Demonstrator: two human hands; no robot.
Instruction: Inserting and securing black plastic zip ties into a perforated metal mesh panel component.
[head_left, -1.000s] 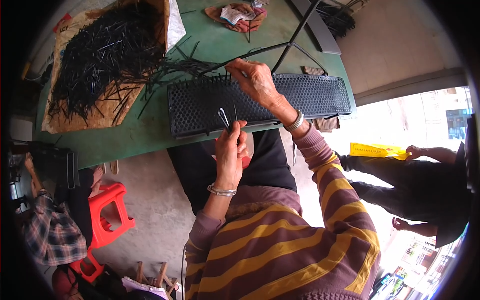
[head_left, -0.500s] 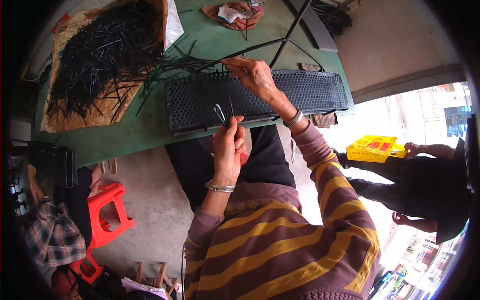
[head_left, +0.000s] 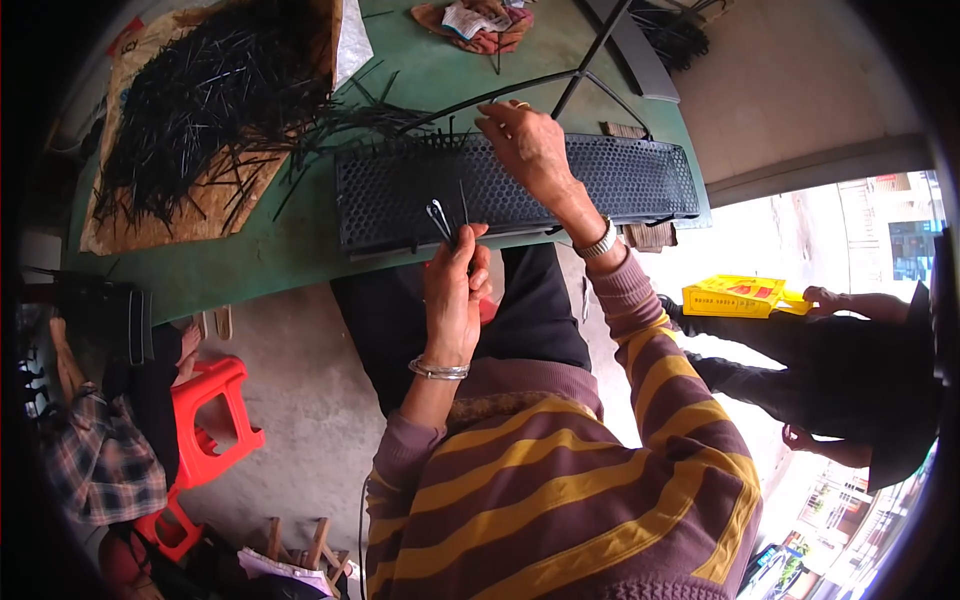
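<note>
One-handed, gripped a looped metal tool [head_left: 443, 228] and thin dark strip [head_left: 463, 203] in closed left fingers [head_left: 464, 250], over the perforated black panel [head_left: 620, 180] on the green table [head_left: 200, 295]; curled right fingers [head_left: 500, 115] loosely, with any hold unclear; probably needed light handling, loop clear of holes.

A: Base?
B: Flat green table [head_left: 400, 45]. Left side: creased tan sheet [head_left: 165, 236], heap of thin black strips [head_left: 220, 105] on it.
A: Strips contained?
B: No. Some spill right, onto the green top.
A: Near edge?
B: Long black perforated panel [head_left: 620, 178], lying lengthwise. Brownish ribbed block [head_left: 652, 237] shows by its right end; can't tell if it's underneath.
A: Far side?
B: Crumpled reddish-brown cloth [head_left: 506, 42], white-and-blue piece [head_left: 468, 20] on top. Long flat grey bar [head_left: 645, 75] along the right edge.
</note>
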